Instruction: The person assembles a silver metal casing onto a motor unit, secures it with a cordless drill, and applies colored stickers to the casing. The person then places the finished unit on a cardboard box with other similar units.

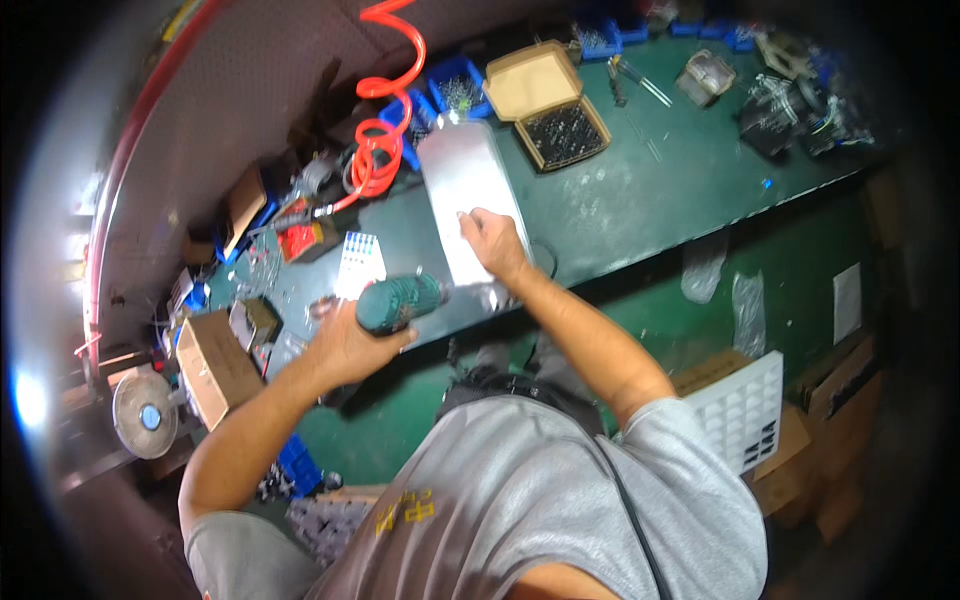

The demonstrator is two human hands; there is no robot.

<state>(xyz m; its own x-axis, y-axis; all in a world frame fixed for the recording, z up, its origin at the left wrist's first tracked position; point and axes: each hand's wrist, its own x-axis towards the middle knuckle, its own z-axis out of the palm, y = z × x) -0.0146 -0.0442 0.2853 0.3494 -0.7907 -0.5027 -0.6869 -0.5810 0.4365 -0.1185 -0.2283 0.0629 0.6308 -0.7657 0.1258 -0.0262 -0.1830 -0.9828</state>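
Observation:
My left hand (348,345) is closed around a dark green cordless drill (392,303), held near the front edge of the workbench, with its nose pointing right. A long, shiny silver metal panel (462,172) with rounded far corners lies on the green bench top (640,190). Over the panel's near right part is my right hand (497,245), its fingers curled. Whatever those fingers may hold is too small to make out. Left of the panel, beyond the drill, lies a white sheet with rows of blue dots (361,262).
A coiled orange air hose (375,170) hangs left of the panel. An open cardboard box of small black parts (563,135) and blue bins of screws (458,92) stand behind. Wrapped parts (775,115) lie far right. A fan (148,412) and cardboard box (215,365) are left.

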